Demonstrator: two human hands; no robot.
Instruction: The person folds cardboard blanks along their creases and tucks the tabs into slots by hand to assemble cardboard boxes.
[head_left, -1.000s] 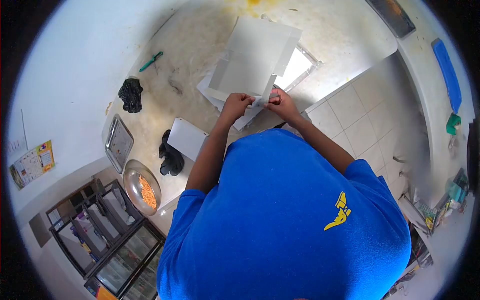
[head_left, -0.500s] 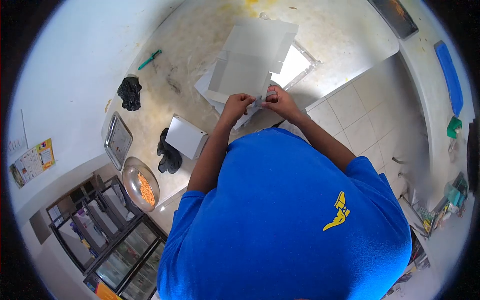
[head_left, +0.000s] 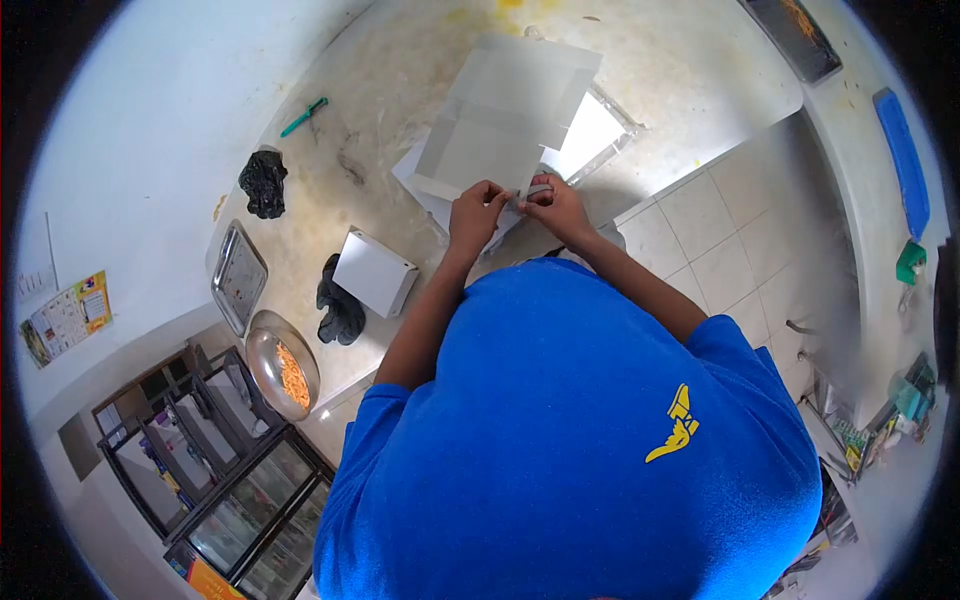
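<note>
An unfolded grey-white cardboard box blank lies at the middle of the counter, on top of white sheets. My left hand pinches the blank's near edge between thumb and fingers. Close beside it on the right, my right hand grips a small flap at the near right corner of the same blank. The fingertips of both hands almost meet there, and the fold between them is too small to make out. A folded white box rests left of my left forearm.
A black bag lies by the folded box, another farther left. A green knife, a metal tray and a bowl of orange pieces line the left. A dark tray is at upper right.
Both hands have stayed at the near corner, shifting slightly. The flap by my right hand, upright earlier, now sits lower and bent between the fingers.
</note>
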